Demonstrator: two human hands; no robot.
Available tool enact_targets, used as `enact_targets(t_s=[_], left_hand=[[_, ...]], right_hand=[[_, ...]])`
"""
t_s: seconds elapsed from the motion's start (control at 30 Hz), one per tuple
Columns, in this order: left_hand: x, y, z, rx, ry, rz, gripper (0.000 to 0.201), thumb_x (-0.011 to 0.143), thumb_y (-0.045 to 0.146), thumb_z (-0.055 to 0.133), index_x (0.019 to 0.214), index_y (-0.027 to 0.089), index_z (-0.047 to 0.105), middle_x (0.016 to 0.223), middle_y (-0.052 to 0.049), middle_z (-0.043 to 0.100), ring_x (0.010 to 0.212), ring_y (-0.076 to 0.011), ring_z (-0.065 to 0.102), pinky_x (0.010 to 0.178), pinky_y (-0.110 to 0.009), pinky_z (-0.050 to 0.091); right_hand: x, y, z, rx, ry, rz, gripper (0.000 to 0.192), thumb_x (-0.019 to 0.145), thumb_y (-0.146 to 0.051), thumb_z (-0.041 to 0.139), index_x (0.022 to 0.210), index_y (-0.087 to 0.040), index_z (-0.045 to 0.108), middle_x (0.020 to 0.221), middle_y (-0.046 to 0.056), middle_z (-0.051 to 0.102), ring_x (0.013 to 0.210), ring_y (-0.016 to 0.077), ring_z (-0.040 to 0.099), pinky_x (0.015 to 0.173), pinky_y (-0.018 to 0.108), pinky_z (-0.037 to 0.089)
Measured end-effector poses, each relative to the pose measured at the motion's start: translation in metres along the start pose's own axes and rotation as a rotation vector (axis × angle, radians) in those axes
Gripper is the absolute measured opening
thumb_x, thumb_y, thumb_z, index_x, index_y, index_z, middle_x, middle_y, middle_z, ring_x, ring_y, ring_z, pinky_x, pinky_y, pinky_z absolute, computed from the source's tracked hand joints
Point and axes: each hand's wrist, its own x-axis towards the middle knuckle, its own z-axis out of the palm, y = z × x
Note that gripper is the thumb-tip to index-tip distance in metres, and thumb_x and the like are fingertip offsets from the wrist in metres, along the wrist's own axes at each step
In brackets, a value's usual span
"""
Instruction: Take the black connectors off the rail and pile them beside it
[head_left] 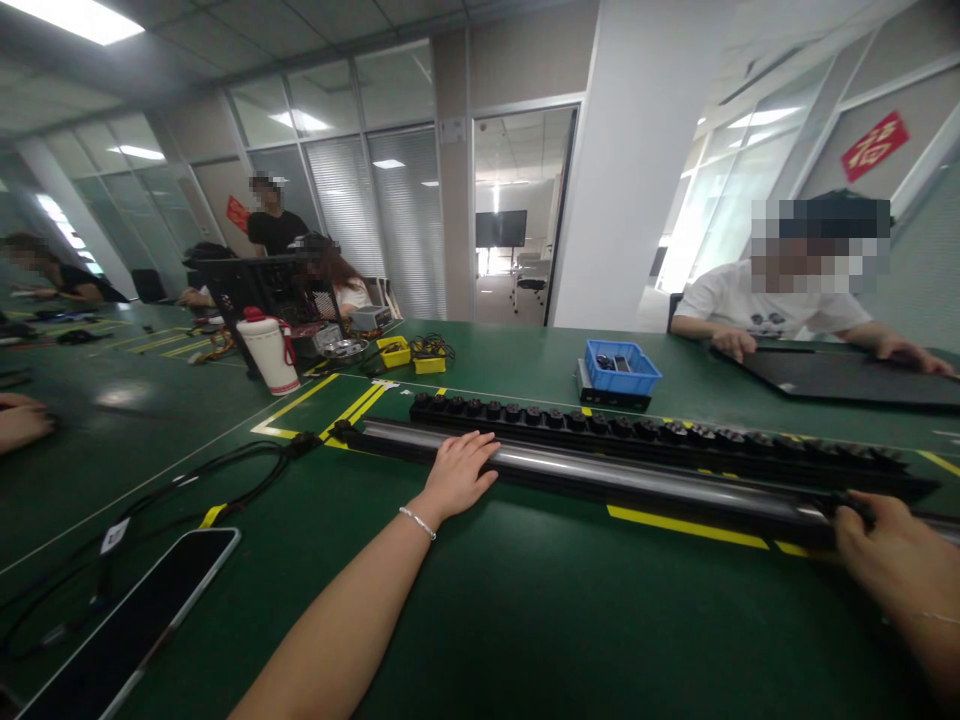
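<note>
A long black bar with a shiny grey face [615,472] lies across the green table in front of me. My left hand [459,478] rests on its left portion, palm down, fingers stretched out over the top. Near the right end, my right hand [889,545] is closed round a small black part [855,508] at the bar; its exact kind is partly hidden by my fingers. Behind the bar, roughly parallel to it, runs a black strip with a row of round black knob-like pieces [555,418]. A black cable [262,468] lies by the bar's left end.
A phone [135,625] lies at the lower left. Further back stand a white bottle [268,352], yellow bins [430,362] and a blue basket [621,368]. Across the table, a person [787,300] handles a black panel [840,380]. Another person's hand [22,422] shows at left.
</note>
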Motion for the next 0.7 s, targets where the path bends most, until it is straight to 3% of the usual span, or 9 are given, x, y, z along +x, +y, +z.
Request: enact_targets(t_s=[0.5, 0.7], left_hand=[[-0.001, -0.002, 0.001, 0.007, -0.003, 0.006, 0.043, 0.086, 0.039, 0.045, 0.127, 0.031, 0.042, 0.139, 0.001, 0.041, 0.129, -0.0207, 0.03, 0.102, -0.043, 0.025], [-0.001, 0.0, 0.0, 0.002, 0.003, 0.006, 0.043, 0.085, 0.038, 0.045, 0.128, 0.031, 0.042, 0.139, 0.001, 0.041, 0.129, -0.0207, 0.031, 0.102, -0.043, 0.025]], right_hand=[[-0.013, -0.022, -0.01, 0.007, -0.015, -0.104, 0.055, 0.085, -0.046, 0.019, 0.115, -0.013, 0.052, 0.109, 0.018, 0.06, 0.093, 0.0321, 0.059, 0.073, 0.04, 0.046], [-0.017, -0.029, -0.012, 0.009, 0.008, -0.1, 0.058, 0.086, -0.048, 0.018, 0.115, -0.01, 0.051, 0.103, 0.018, 0.061, 0.092, 0.0322, 0.059, 0.071, 0.039, 0.046]])
